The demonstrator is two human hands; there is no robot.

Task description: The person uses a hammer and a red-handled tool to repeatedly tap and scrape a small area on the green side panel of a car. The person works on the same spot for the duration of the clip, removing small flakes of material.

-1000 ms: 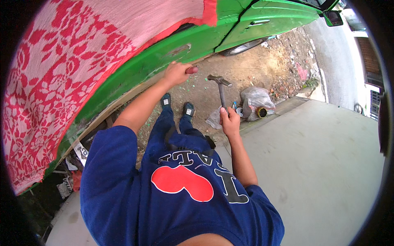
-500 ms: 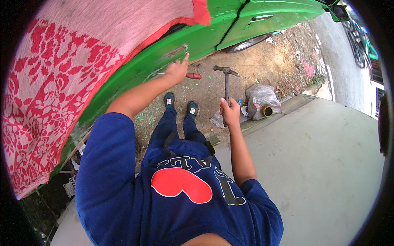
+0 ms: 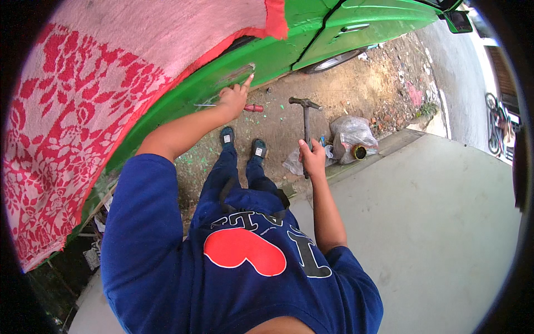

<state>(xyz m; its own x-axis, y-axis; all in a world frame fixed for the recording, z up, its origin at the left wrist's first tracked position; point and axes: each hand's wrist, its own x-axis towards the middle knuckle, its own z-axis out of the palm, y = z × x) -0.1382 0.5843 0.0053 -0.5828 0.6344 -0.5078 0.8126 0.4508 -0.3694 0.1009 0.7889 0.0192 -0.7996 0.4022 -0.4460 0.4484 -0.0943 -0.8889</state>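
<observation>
My left hand (image 3: 233, 100) is closed around a screwdriver with a red handle (image 3: 254, 108), whose thin metal shaft points out to the left. Its index finger stretches toward a scraped grey patch (image 3: 239, 72) on the side of the green vehicle (image 3: 272, 55); whether the fingertip touches the panel I cannot tell. In my right hand (image 3: 313, 158) is a hammer (image 3: 306, 119), gripped low on the handle with the dark metal head up, away from the vehicle.
A pink and red floral cloth (image 3: 83, 111) drapes over the vehicle at left. A clear plastic bag (image 3: 353, 133) and an open tin (image 3: 360, 152) sit on the littered ground. A pale flat surface (image 3: 423, 222) lies at right. Beyond the road (image 3: 461, 83) is a motorcycle (image 3: 495, 125).
My left hand has shifted slightly left with the screwdriver, its index finger still extended. The hammer stays nearly in place. At the far right, the vehicles in view on the road differ.
</observation>
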